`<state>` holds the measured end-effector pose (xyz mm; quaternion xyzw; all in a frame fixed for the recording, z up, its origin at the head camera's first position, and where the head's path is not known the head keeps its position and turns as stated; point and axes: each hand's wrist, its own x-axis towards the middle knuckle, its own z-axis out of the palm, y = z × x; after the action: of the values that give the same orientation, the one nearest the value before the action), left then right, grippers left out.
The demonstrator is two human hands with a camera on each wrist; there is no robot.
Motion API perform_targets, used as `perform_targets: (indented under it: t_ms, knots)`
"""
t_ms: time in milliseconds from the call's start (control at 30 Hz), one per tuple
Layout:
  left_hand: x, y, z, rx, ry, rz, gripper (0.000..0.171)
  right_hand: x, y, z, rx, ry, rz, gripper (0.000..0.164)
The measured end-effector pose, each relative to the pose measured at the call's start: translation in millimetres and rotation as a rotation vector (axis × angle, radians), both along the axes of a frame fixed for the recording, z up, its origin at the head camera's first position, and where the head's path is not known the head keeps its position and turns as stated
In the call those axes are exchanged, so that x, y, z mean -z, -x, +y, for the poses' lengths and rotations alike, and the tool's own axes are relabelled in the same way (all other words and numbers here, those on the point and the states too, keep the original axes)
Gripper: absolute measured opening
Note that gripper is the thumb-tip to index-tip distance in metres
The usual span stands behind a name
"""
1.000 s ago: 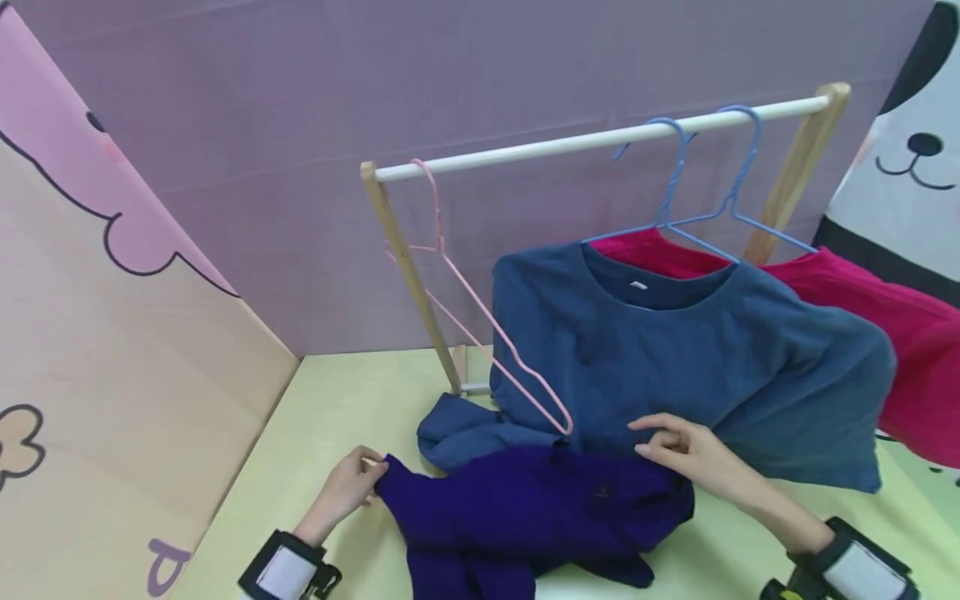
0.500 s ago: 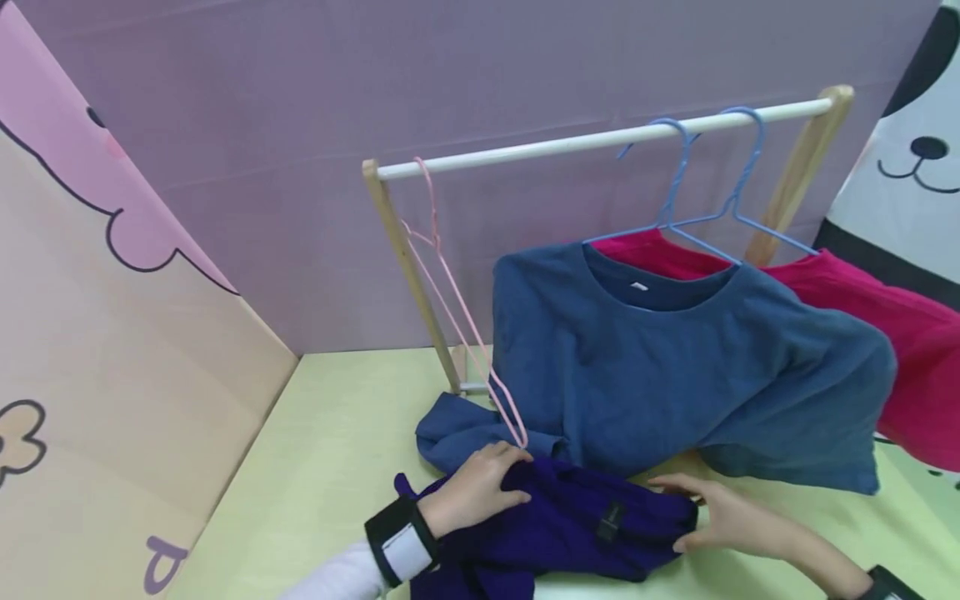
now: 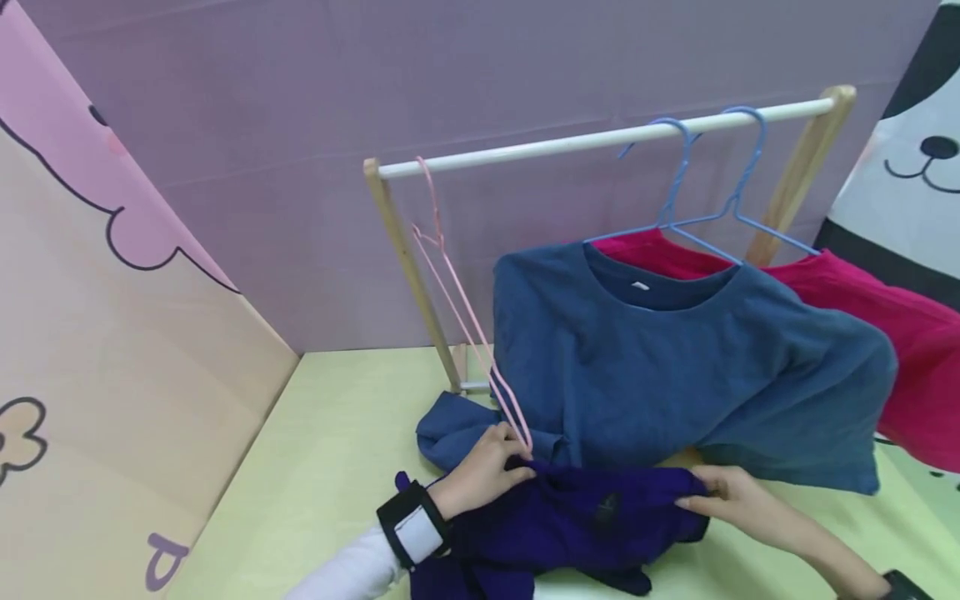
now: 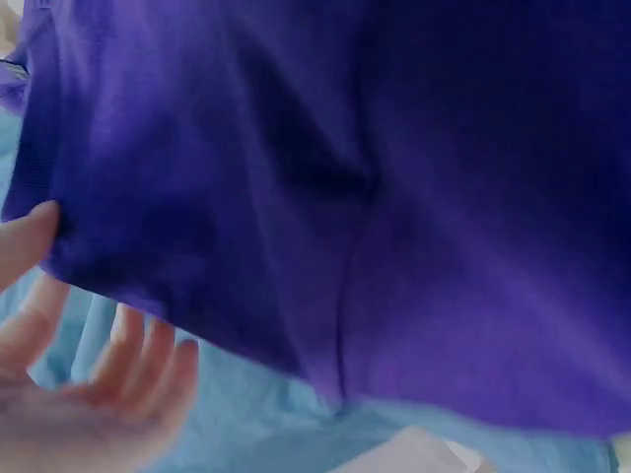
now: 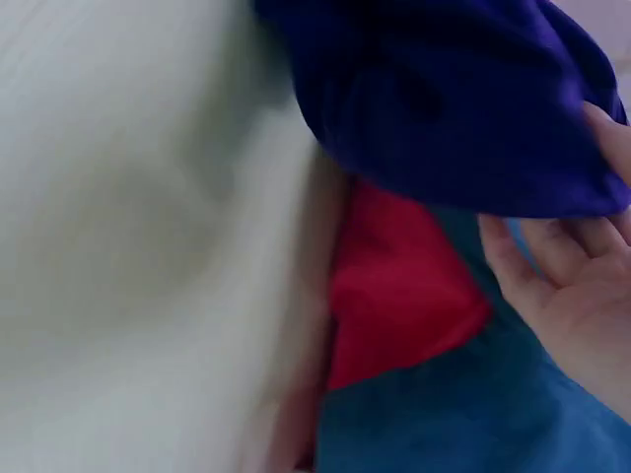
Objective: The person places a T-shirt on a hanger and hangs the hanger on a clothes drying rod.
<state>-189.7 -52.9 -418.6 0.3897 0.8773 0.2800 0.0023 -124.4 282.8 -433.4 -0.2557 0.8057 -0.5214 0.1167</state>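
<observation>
A dark purple shirt (image 3: 570,525) lies bunched at the front of the table, its upper edge lifted between the hands. With thumb and fingers my left hand (image 3: 483,475) pinches that edge at the neckline side, right at the lower end of a pink hanger (image 3: 472,325). My right hand (image 3: 738,504) pinches the shirt's right end. In the left wrist view the purple cloth (image 4: 246,197) spreads wide, with the left thumb over its edge and fingers beneath. The right wrist view has the right hand (image 5: 582,286) holding a purple corner, thumb on top.
The pink hanger hooks on the left of a white rail (image 3: 525,154) with wooden posts. A blue T-shirt (image 3: 660,367) and a red shirt (image 3: 915,358) hang there from blue hangers (image 3: 675,179). Part of the blue cloth (image 3: 457,425) rests on the yellow table (image 3: 337,417).
My left hand has moved right from the shirt's left tip to its upper edge by the hanger. My right hand has come down and taken hold of the right end. The pink hanger has swung left.
</observation>
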Motion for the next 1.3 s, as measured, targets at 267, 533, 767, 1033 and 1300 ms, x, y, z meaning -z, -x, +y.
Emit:
perform_targets:
  t_ms: [267,533,767,1033,1300]
  knots:
    - [-21.2,-1.4,-20,-0.023,-0.188,-0.239,0.011,-26.3,0.9,-18,0.246,-0.031,0.14,0.006]
    - [-28.0,-8.5,-23,-0.106,-0.175,-0.332,0.013,-34.5,12.0,-28,0.276,-0.173,0.222,0.006]
    - [-35.0,-11.1,-30,-0.159,-0.217,-0.266,0.011,-72.8,31.1,-68,0.341,-0.325,0.294,0.018]
    - [-38.8,-12.2,-35,-0.168,-0.257,-0.199,0.012,-146.3,51.7,-140,0.179,-0.165,0.195,0.035]
    - [-41.0,-15.5,-39,-0.164,-0.269,-0.173,0.012,-169.7,75.9,-196,0.143,-0.179,0.184,0.049]
